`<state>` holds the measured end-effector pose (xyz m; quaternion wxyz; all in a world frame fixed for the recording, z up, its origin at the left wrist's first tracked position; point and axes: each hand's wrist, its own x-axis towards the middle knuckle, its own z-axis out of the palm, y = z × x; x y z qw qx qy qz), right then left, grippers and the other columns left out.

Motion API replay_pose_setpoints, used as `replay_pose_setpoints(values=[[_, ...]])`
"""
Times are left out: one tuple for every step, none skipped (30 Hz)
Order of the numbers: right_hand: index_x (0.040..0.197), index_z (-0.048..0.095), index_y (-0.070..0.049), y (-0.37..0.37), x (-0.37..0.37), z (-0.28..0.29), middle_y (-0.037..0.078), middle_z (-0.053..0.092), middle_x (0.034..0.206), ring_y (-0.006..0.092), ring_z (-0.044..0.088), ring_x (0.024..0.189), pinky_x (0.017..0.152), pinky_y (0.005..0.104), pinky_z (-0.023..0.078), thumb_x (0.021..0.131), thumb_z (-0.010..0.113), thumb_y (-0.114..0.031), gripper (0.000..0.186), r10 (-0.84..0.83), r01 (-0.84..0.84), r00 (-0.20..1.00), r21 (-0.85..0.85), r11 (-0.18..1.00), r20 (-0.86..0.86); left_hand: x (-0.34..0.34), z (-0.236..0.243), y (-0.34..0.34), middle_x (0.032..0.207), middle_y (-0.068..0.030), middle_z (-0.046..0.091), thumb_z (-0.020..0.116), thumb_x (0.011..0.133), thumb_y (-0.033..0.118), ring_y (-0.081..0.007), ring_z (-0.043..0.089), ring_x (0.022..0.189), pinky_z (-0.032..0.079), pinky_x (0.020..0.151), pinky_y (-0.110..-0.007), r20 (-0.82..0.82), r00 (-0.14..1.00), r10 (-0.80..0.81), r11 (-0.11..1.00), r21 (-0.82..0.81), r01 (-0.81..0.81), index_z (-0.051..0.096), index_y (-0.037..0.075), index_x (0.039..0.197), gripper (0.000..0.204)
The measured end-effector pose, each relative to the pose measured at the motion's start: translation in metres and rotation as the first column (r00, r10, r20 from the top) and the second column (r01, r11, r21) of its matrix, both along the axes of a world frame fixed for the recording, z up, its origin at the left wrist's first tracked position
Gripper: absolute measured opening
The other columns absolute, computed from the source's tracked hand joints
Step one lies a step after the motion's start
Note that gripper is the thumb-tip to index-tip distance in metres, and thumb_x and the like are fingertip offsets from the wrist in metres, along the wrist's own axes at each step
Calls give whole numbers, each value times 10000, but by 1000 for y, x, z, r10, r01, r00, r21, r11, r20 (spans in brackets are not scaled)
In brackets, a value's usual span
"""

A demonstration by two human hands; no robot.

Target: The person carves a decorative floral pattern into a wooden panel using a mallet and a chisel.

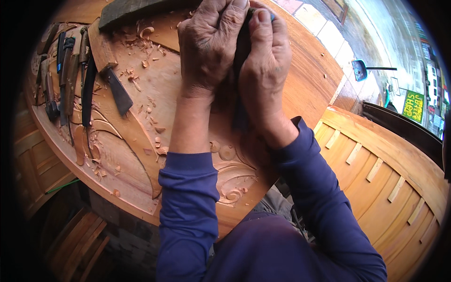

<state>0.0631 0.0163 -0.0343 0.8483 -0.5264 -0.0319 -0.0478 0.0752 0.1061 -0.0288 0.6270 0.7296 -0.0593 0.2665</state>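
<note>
Side by side at the top of the view, my left hand (209, 51) and my right hand (267, 63) are raised over the wooden work surface. Both have their fingers curled closed, thumbs toward the top. Something dark shows in the gap between them, but my hands hide what it is. Below my wrists, a carved wooden panel (251, 207) shows scrolls and leaf-like curves, partly covered by my forearms. Pale wood shavings (149, 110) are scattered left of my left forearm. A flat dark blade (119, 93) lies there too.
Several carving tools (70, 75) lie in a row at the far left. A dark beam (136, 13) rests across the back. Slatted wooden panelling (376, 160) stands at the right, with a vehicle mirror (360, 70) and a yellow sign (413, 106) beyond.
</note>
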Motion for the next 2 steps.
replay_pose_setpoints(values=[[1331, 564, 16, -1, 3, 1, 79, 652, 1171, 128, 606, 1072, 945, 255, 491, 1121, 473, -188, 306, 0, 0, 1000, 0, 1000, 1, 2, 0, -3, 867, -71, 704, 576, 1066, 178, -156, 664, 808, 507, 720, -309, 37, 999, -36, 995, -96, 39, 671, 32, 1007, 183], [1345, 556, 13, 0, 10, -1, 82, 654, 1179, 132, 608, 1070, 949, 253, 489, 1117, 486, -190, 314, 27, -31, 999, 120, 992, 40, 2, 0, -3, 867, -71, 704, 576, 1066, 178, -156, 664, 808, 507, 720, -309, 38, 999, -35, 995, -96, 39, 671, 32, 1007, 183]])
